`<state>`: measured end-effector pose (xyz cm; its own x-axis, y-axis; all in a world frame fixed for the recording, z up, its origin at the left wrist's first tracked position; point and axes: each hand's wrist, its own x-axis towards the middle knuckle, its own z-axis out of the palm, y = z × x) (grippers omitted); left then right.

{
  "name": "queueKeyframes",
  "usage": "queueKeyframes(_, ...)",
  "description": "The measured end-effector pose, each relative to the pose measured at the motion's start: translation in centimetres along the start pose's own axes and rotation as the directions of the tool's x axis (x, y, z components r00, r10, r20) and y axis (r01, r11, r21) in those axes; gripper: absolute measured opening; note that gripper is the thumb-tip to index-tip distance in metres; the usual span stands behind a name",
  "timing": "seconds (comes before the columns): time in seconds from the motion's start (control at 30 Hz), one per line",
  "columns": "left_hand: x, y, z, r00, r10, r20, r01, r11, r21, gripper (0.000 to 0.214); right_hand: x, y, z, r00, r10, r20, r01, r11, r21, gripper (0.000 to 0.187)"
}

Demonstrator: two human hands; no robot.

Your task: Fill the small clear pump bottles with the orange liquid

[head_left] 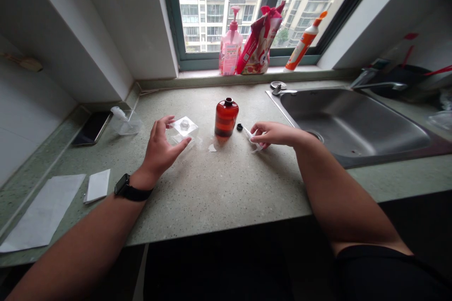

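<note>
My left hand (pixel 160 148) has its thumb and fingers around a clear square bottle (pixel 185 125), which stands on the counter with an uncapped round neck. A brown bottle (pixel 226 117), also uncapped and part-filled with dark liquid, stands upright between my hands. Pinched in the fingers of my right hand (pixel 266 134) is a slim white plastic piece (pixel 248 132), partly hidden; its exact kind I cannot make out. A small black cap (pixel 239 127) lies close to its tip. Before the brown bottle is a small white scrap or wet spot (pixel 212 148).
Right of my hand is a steel sink (pixel 367 127). On the sill stand a pink pump bottle (pixel 231 49), a red bag (pixel 261 42) and an orange-white bottle (pixel 303 44). At left are a clear container (pixel 132 123), a phone (pixel 92 128) and white paper (pixel 44 209).
</note>
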<state>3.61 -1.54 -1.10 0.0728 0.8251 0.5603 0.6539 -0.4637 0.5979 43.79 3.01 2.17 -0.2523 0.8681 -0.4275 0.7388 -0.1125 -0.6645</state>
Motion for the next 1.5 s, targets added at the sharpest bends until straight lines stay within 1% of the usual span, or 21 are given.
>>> queueKeyframes(0.2, 0.1, -0.3, 0.1, 1.000, 0.005, -0.004, -0.005, 1.000, -0.006, 0.070, -0.1, -0.1, 0.2, 1.000, 0.021, -0.022, -0.022, 0.999, -0.025, 0.039)
queueKeyframes(0.4, 0.1, -0.6, 0.2, 1.000, 0.001, -0.007, -0.001, 1.000, -0.013, 0.072, 0.0, 0.0, 0.2, 0.999, -0.023, -0.045, 0.020, 0.997, -0.075, 0.041)
queueKeyframes(0.47, 0.1, -0.7, 0.3, 1.000, 0.000, -0.009, -0.001, 1.000, -0.016, 0.072, -0.1, 0.0, 0.1, 0.996, -0.041, -0.078, 0.033, 0.993, -0.112, 0.044)
queueKeyframes(0.53, 0.1, -0.9, 0.3, 1.000, 0.001, -0.012, -0.001, 1.000, -0.019, 0.072, -0.1, -0.1, -0.1, 0.982, -0.098, -0.160, 0.070, 0.982, -0.173, 0.045)
queueKeyframes(0.57, 0.2, -1.0, 0.4, 1.000, 0.001, -0.014, -0.002, 1.000, -0.021, 0.072, -0.2, -0.2, -0.1, 0.967, -0.142, -0.212, 0.099, 0.974, -0.202, 0.044)
queueKeyframes(0.63, 0.2, -1.2, 0.5, 1.000, -0.002, -0.017, 0.001, 1.000, -0.027, 0.074, -0.2, -0.4, 0.0, 0.917, -0.247, -0.312, 0.176, 0.955, -0.238, 0.042)
queueKeyframes(0.7, 0.1, -1.4, 0.6, 1.000, -0.010, -0.012, 0.009, 0.999, -0.042, 0.075, -0.2, -0.8, 0.5, 0.849, -0.346, -0.400, 0.272, 0.934, -0.231, 0.041)
queueKeyframes(0.77, 0.1, -1.5, 0.8, 1.000, -0.019, 0.000, 0.019, 0.998, -0.062, 0.076, -0.1, -1.2, 1.2, 0.770, -0.423, -0.478, 0.369, 0.906, -0.208, 0.044)
queueKeyframes(0.87, 0.0, -1.6, 1.1, 1.000, -0.019, 0.016, 0.021, 0.996, -0.087, 0.076, 0.4, -1.7, 2.6, 0.670, -0.504, -0.545, 0.469, 0.857, -0.216, 0.055)
queueKeyframes(0.93, -0.1, -1.6, 1.4, 1.000, -0.012, 0.028, 0.015, 0.995, -0.095, 0.075, 1.0, -2.1, 3.4, 0.628, -0.534, -0.566, 0.493, 0.836, -0.241, 0.065)
queueKeyframes(0.97, -0.1, -1.5, 1.4, 0.999, -0.009, 0.034, 0.012, 0.995, -0.097, 0.075, 1.2, -2.3, 3.8, 0.619, -0.540, -0.570, 0.495, 0.832, -0.251, 0.070)
queueKeyframes(1.03, -0.2, -1.5, 1.6, 0.999, -0.002, 0.050, 0.007, 0.995, -0.099, 0.074, 1.8, -2.7, 4.4, 0.620, -0.537, -0.572, 0.484, 0.836, -0.260, 0.079)
queueKeyframes(1.1, -0.3, -1.4, 1.8, 0.998, 0.004, 0.069, 0.003, 0.995, -0.102, 0.074, 2.2, -3.1, 4.8, 0.635, -0.516, -0.575, 0.454, 0.852, -0.263, 0.085)
queueKeyframes(1.2, -0.4, -1.2, 2.1, 0.995, 0.015, 0.095, -0.004, 0.993, -0.114, 0.074, 2.8, -3.7, 5.3, 0.654, -0.474, -0.590, 0.402, 0.878, -0.261, 0.089)
queueKeyframes(1.27, -0.4, -1.1, 2.2, 0.994, 0.020, 0.105, -0.007, 0.993, -0.120, 0.073, 3.2, -4.1, 5.6, 0.654, -0.458, -0.602, 0.388, 0.886, -0.253, 0.088)
queueKeyframes(1.37, -0.4, -1.1, 2.4, 0.993, 0.026, 0.112, -0.011, 0.992, -0.126, 0.072, 3.7, -4.6, 6.1, 0.655, -0.438, -0.616, 0.384, 0.895, -0.228, 0.081)
queueKeyframes(1.5, -0.5, -1.0, 2.6, 0.992, 0.041, 0.116, -0.027, 0.992, -0.122, 0.070, 4.1, -5.0, 6.6, 0.679, -0.407, -0.610, 0.351, 0.911, -0.217, 0.075)
